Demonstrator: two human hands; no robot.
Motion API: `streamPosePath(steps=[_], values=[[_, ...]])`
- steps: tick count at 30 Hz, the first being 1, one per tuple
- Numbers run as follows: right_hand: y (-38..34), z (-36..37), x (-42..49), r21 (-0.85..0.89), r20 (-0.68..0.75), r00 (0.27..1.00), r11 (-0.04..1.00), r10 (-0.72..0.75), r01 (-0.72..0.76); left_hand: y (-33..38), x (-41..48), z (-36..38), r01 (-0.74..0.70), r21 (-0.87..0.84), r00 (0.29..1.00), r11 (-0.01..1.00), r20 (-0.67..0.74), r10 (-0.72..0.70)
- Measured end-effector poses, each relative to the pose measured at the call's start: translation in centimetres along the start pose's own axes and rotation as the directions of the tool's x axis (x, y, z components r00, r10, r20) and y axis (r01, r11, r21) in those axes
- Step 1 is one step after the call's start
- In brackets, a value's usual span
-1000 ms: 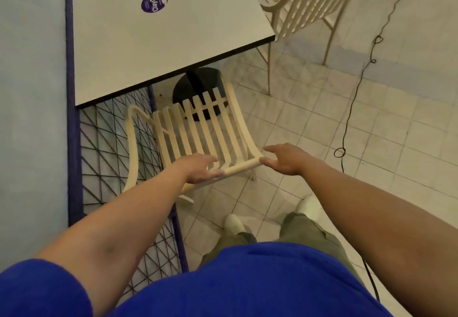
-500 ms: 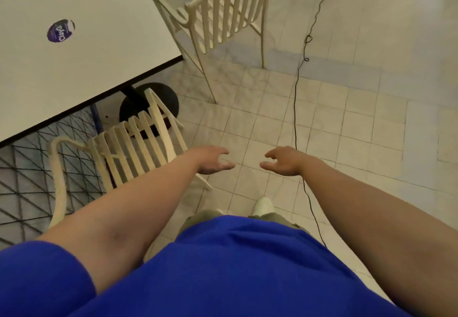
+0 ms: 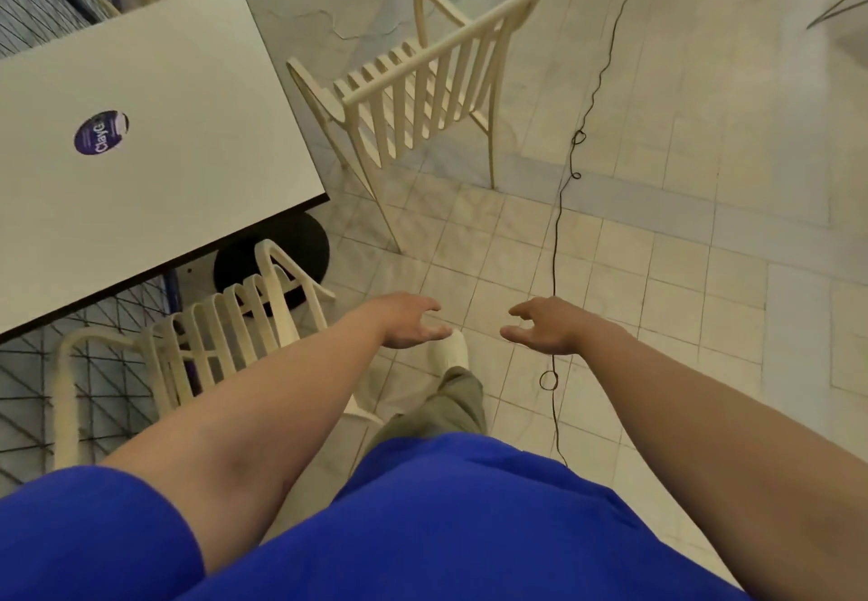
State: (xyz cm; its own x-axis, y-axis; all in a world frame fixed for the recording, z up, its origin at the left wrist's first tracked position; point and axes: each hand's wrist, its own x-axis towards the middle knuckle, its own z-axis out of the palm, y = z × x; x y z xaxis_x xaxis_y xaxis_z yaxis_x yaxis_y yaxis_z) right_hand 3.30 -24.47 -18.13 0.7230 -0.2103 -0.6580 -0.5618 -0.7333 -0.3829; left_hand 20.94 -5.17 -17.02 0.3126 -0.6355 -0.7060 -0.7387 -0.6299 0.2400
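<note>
1. Under the near edge of the counter (image 3: 178, 187), close to its right corner, the nearer chair (image 3: 220, 332) stands on the tiled floor (image 3: 681, 271). Its slatted back faces the person and its seat is partly tucked beneath the top.
2. The left hand (image 3: 406, 323) hovers just to the right of that chair's back and does not touch it. Its fingers (image 3: 425, 304) are loosely spread and slightly bent, with nothing in them.
3. The right hand (image 3: 547, 328) is held level with the left, with a clear gap between the two. Its fingers (image 3: 521, 309) are likewise half open and grip nothing.
4. Below that gap, a white shoe (image 3: 451, 349) and an olive trouser leg (image 3: 451, 405) are over the tiles.
5. A second chair (image 3: 422, 83) stands off the counter's right edge with its back toward the camera, well apart from both hands.
6. A thin black cable (image 3: 556, 248) runs down the floor from the top of the view. It passes beside the right hand and forms small loops along the way.
7. A round purple sticker (image 3: 101, 132) lies on the counter's top toward its left side.
8. The counter's black round base (image 3: 305, 243) sits on the floor under the near right corner, just beside the nearer chair.
9. A dark wire grid (image 3: 28, 389) runs along the lower left, next to the nearer chair.
10. A blue shirt (image 3: 446, 520) fills the bottom of the view.
</note>
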Motion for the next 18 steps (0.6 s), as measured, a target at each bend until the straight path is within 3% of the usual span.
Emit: streamPosePath(steps=[11, 18], values=[[-2.1, -14.2, 14.3, -0.106, -0.005, 0.997, 0.991, -0.077, 0.076, -5.2, 10.3, -13.8, 0.049, -0.067, 0.997, 0.997, -0.05, -0.053], [-3.4, -22.8, 20.8, -0.148, -0.044, 0.986, 0.977, -0.164, 0.156, -6.4, 14.6, -21.9, 0.043, -0.037, 0.987, 0.998, -0.154, -0.048]])
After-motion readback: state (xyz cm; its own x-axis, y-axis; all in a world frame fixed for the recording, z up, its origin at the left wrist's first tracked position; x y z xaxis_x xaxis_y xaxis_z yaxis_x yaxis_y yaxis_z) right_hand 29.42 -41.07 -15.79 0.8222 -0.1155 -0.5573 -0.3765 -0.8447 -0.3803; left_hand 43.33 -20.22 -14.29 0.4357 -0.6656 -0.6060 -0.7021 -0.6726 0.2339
